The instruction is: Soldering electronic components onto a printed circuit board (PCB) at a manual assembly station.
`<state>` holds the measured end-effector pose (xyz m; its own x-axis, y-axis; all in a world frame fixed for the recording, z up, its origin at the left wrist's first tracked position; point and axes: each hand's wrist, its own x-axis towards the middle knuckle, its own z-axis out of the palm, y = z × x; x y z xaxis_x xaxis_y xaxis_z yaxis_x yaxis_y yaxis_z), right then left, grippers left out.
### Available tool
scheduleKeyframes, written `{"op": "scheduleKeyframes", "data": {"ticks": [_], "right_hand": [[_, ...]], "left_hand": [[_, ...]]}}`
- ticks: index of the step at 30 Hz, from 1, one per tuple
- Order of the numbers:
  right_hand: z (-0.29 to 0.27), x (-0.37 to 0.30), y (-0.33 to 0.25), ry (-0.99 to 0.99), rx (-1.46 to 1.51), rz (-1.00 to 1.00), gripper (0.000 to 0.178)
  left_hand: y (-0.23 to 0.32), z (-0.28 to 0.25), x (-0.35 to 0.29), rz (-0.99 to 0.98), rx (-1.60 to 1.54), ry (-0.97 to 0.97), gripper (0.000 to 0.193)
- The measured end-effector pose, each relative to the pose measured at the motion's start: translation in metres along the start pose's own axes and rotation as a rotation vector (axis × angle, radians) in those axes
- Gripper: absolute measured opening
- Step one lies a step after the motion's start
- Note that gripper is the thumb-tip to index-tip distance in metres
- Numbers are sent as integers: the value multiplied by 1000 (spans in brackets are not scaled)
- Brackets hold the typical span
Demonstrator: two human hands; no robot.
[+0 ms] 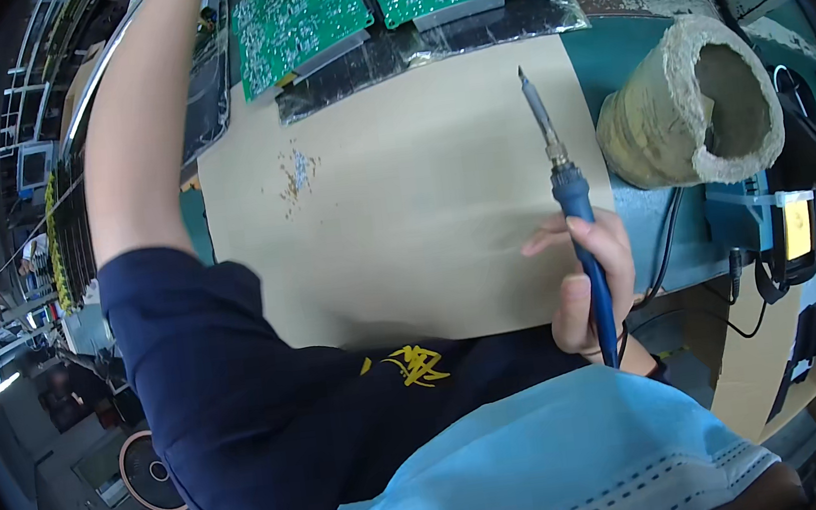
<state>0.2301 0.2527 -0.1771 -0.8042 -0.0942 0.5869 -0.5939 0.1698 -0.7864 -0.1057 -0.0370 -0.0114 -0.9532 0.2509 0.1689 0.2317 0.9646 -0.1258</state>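
My right hand (613,257) is closed around the blue handle of a soldering iron (571,186), whose metal tip points up and away from me. The iron stands over the right part of a brown sheet (422,203). Up along the left side reaches my left forearm (141,134), and it leaves the picture at the top edge, so my left hand is out of sight. Two green circuit boards (301,25) with many solder points lie side by side at the far edge, on a dark, shiny base (339,87). Tiny loose bits (298,175) are scattered on the sheet.
At the right a rough beige hollow cylinder (651,132) lies tilted, its opening facing right. Beyond it stands a blue box-shaped unit (734,218) with black cables. A cardboard box (758,366) is at the lower right; a round fan (154,472) is at the lower left.
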Motion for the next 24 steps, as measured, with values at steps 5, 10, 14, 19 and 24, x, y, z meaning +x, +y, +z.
{"op": "scheduleKeyframes", "data": {"ticks": [5, 10, 14, 19, 24], "right_hand": [[1, -2, 1, 24, 22, 72, 42], [6, -4, -3, 71, 50, 214, 42], [6, -8, -1, 65, 84, 279, 40], [4, -10, 1, 40, 105, 268, 42], [13, -7, 5, 116, 58, 233, 47]], "left_hand": [[-12, 59, 97, -7, -7, -56, 55], [-26, 139, 179, -41, -40, -50, 50], [-39, 186, 220, 27, -166, -188, 47], [-52, 185, 218, 107, -272, -164, 43], [-76, 133, 150, 61, -189, -137, 45]]}}
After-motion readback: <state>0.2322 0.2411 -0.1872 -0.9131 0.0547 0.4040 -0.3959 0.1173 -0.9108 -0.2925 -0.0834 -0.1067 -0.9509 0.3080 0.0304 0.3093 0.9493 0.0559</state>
